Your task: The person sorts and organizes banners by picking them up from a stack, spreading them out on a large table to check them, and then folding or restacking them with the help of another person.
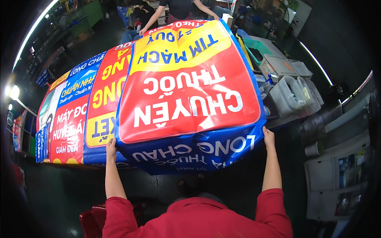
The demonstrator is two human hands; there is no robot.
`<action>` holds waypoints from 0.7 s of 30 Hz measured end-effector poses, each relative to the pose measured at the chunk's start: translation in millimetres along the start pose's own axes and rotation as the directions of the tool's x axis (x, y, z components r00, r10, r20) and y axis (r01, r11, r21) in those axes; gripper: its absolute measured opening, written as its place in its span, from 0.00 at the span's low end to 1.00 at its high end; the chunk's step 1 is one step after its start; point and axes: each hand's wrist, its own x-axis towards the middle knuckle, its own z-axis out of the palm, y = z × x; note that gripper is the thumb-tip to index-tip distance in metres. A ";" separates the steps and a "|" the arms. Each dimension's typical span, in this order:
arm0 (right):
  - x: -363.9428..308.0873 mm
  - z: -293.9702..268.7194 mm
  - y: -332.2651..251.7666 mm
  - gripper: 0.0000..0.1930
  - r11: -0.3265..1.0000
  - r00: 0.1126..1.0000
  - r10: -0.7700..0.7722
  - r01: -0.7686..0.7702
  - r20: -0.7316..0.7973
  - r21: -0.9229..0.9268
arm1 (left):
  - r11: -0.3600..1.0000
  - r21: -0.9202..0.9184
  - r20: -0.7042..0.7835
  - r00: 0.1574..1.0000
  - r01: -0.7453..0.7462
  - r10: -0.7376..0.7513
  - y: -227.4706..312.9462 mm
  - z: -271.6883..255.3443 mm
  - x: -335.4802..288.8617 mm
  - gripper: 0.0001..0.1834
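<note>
A large glossy printed banner (186,97), red with a yellow band and a blue border, lies spread over the table in front of me, its lettering upside down from my side. My left hand (111,146) pinches its near edge at the left. At the near right corner, my right hand (268,136) grips the same edge. Between my hands the blue border hangs down over the table's side in creases. More printed sheeting (73,113) in red, blue and yellow lies to the left, partly under the banner. Across the table, a person in dark clothes (178,8) has both hands at the banner's far edge.
Right of the banner stand a green crate (260,47) with dark contents, a pale box (276,65) and white plastic baskets (286,93). A red plastic chair (91,222) is at my lower left. A white cabinet (321,178) stands on the right.
</note>
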 end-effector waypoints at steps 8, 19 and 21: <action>10.5 19.3 51.9 0.22 0.994 0.971 0.101 -0.088 0.217 -0.069 | 0.983 0.012 -0.329 0.928 -0.181 0.174 -4.6 -0.1 28.5 0.19; 38.4 68.5 104.2 0.23 0.940 0.912 0.328 -0.290 0.247 -0.177 | 0.915 0.261 -0.379 0.840 -0.307 0.389 8.6 -13.0 45.7 0.15; 30.0 70.4 104.8 0.24 0.902 0.881 0.408 -0.347 0.240 -0.257 | 0.911 0.247 -0.411 0.816 -0.330 0.407 22.7 -8.1 42.2 0.15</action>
